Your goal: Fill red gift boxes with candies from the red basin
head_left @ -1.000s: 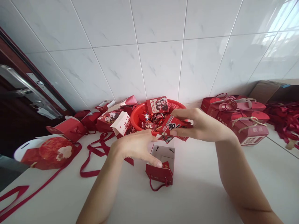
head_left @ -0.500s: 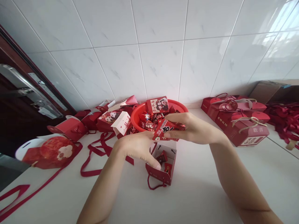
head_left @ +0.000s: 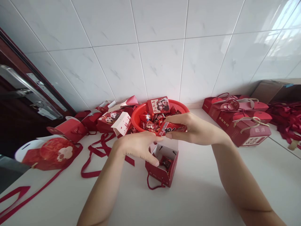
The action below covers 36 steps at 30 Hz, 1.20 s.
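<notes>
An opened red gift box (head_left: 156, 174) stands on the white table in front of me, with a cord handle at its near side. Wrapped sweets (head_left: 166, 162) lie inside it. My left hand (head_left: 137, 147) is at the box's left side, thumb over the wall at the opening and fingers toward the back flap, their tips partly hidden. Above the box's back, my right hand (head_left: 190, 128) pinches a red snack packet (head_left: 169, 128) with dark lettering between thumb and fingers. Behind both hands sits a red plastic basket (head_left: 138, 113) of wrapped sweets, with a printed card box (head_left: 158, 105) on top.
Red gift boxes (head_left: 107, 121) stand at the left, beside loose red ribbon (head_left: 92, 160). Closed boxes (head_left: 249, 130) are grouped at the right. Further right is a cardboard box (head_left: 268, 91) by dark red ribbons (head_left: 282, 122). A tiled wall (head_left: 162, 69) backs the table.
The red packet has tipped flatter in my right hand. The gift box has turned and tilted slightly, and the sweets inside have shifted. My left thumb has moved slightly up and left.
</notes>
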Motion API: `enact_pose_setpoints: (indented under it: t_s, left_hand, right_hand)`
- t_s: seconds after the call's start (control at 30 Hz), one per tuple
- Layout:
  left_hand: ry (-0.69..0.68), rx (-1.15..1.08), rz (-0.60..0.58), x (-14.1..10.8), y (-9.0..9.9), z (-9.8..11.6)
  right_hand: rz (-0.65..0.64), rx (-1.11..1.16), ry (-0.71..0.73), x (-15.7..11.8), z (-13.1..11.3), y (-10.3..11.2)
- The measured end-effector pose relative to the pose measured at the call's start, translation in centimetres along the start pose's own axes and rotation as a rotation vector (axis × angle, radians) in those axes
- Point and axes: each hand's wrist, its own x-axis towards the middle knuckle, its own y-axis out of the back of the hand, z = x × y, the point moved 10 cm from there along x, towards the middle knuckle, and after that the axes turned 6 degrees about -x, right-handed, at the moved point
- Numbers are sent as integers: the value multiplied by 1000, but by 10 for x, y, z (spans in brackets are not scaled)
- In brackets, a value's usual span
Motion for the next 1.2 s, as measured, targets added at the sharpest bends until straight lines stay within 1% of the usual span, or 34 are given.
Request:
enact_pose_setpoints:
  t_s: [0.1,0.17,0.3,0.4,0.5,0.63,0.73,0.83,0.93,1.1,1.13,1.2]
  left_hand:
    - [6,-24,-37,0,-4,-3]
    - [-11,-29,-52,0,-5,-3]
    - [-79,-25,-89,0,-5,5]
    - [-136,2,-61,-1,1,13]
    - [-134,25,-20,0,5,13]
    - [-165,-41,-1,4,4,11]
    - [-149,-73,-17,5,1,8]
    - [-157,-120,-54,2,-1,11]
    - [-160,-156,-71,-1,-1,12]
    - [-168,-129,-95,-1,-2,12]
    - [-160,-114,-85,-1,-2,11]
    - [-129,-80,-44,-1,1,9]
  right_hand:
    - [31,-10,-34,0,3,1]
    - [18,6,-56,1,4,-2]
    - [-62,48,-129,0,11,-11]
    - [-104,21,-141,-1,12,-15]
    - [-176,-20,-143,-2,12,-23]
    - [-318,-129,-210,-4,16,-43]
    - [-322,-220,-264,-2,20,-49]
    - [-323,-230,-256,2,17,-52]
    - [-357,-227,-229,3,14,-55]
    - [-500,-184,-165,-3,8,-71]
    - [-504,-169,-162,-3,9,-72]
    - [-461,-164,-173,-2,11,-70]
